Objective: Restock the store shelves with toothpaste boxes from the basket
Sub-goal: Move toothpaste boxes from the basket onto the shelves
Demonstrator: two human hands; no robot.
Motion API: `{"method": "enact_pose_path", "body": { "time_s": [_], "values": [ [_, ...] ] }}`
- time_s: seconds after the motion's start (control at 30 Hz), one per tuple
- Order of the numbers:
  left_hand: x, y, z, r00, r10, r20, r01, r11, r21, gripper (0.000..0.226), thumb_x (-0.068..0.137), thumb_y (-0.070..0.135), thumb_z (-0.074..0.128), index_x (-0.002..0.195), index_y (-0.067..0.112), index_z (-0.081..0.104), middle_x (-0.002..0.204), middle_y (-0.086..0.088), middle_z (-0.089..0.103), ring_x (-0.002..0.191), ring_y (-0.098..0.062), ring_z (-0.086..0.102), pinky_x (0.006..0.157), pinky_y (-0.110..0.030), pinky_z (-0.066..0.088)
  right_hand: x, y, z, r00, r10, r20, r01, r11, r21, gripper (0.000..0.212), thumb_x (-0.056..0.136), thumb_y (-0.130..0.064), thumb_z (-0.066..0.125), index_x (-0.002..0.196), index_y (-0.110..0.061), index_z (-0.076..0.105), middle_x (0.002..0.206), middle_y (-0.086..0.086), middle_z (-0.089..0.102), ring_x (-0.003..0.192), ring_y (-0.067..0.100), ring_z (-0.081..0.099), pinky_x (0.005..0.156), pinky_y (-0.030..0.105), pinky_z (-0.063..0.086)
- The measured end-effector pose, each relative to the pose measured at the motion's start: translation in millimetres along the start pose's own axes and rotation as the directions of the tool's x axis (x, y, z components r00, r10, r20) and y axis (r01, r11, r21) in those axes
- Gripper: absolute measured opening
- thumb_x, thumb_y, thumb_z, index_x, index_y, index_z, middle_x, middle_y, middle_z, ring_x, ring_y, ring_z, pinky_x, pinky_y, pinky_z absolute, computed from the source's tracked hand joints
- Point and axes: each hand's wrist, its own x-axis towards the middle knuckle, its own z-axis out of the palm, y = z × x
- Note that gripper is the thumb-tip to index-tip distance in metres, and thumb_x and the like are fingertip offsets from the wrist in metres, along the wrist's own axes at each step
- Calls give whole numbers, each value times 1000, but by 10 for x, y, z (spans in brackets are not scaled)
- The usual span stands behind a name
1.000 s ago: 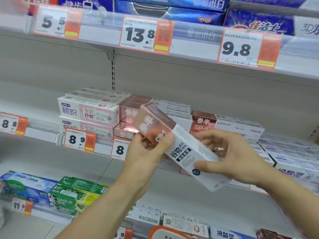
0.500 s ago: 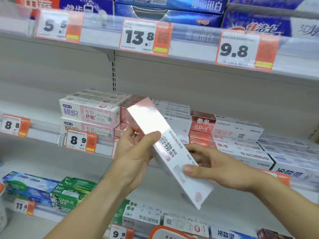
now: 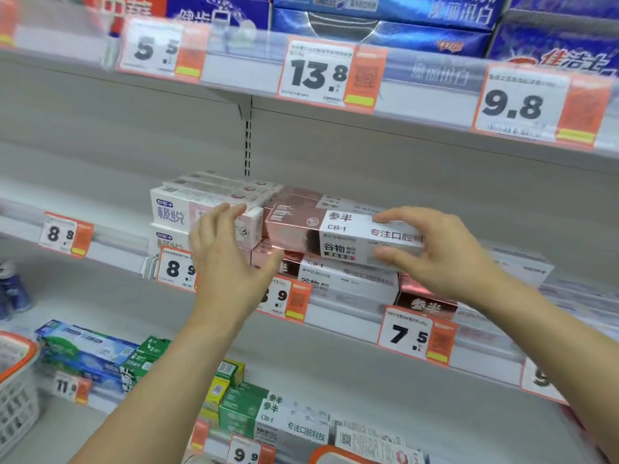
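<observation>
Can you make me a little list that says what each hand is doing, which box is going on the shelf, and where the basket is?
right hand: pinches the white end of the box
left hand: fingers straight, holds nothing, beside the box's pink end
box: pink-and-white toothpaste box, lying level on top of the matching stack
shelf: middle one, above the 7.5 tag
basket: bottom-left edge, only partly seen
</observation>
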Motion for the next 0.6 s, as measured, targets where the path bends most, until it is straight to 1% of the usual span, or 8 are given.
{"method": "enact_pose_path", "body": {
  "time_s": [0.07,0.1,0.17,0.23,0.33,0.43,0.5,0.6],
  "values": [
    [42,-133,-10,997,28,68,-35,993,110,85,73,36,85,145,19,43,157,-4,31,148,-26,16,120,-43,16,37,30,158,1000,-13,2,14,1000,-21,48,85,-56,65,127,-32,63,116,-22,57,112,8,48,97,30,39],
    [77,-184,-27,995,33,89,-47,987,155,89,72,39,85,147,20,41,160,-3,27,151,-25,10,122,-44,11,40,36,240,1000,-23,6,24,999,-28,48,85,-61,61,124,-33,65,118,-19,61,112,9,48,99,36,42],
    [200,-243,-75,991,71,116,-97,967,234,95,71,47,85,150,21,37,163,-3,23,153,-25,3,123,-46,6,19,82,409,999,-51,3,51,998,-49,48,88,-67,53,122,-35,64,124,-16,62,117,14,50,99,48,44],
    [376,-269,-121,975,145,166,-193,926,325,103,68,56,83,151,21,33,163,-3,21,154,-25,2,124,-49,3,-23,155,527,998,-58,-3,58,996,-74,50,88,-66,53,129,-37,58,133,-13,57,126,19,48,101,52,43],
    [689,-316,-168,906,193,377,-364,809,461,123,61,75,74,157,22,18,167,-2,11,155,-23,-4,123,-52,-7,-85,206,570,998,-57,-5,56,996,-64,57,88,-57,64,140,-38,50,145,-7,49,136,21,40,111,49,38],
    [921,-347,-163,801,117,587,-457,753,473,128,57,82,67,158,23,15,167,0,11,155,-21,1,122,-55,-9,-105,199,598,997,-73,-8,73,997,-35,62,87,-44,72,143,-33,49,145,-6,49,135,18,37,113,35,32],
    [980,-337,-141,773,106,626,-482,739,470,119,61,77,70,157,25,21,166,1,18,153,-20,12,123,-54,0,-99,186,611,997,-72,-9,72,996,-44,63,86,-41,74,143,-34,48,144,-6,48,134,18,36,111,29,28],
    [952,-306,-116,766,132,629,-517,708,481,108,70,68,73,157,29,21,166,2,20,152,-18,16,123,-52,7,-107,196,615,998,-66,-10,65,996,-56,65,86,-43,73,144,-37,47,143,-5,47,132,18,35,108,30,31]
  ]
}}
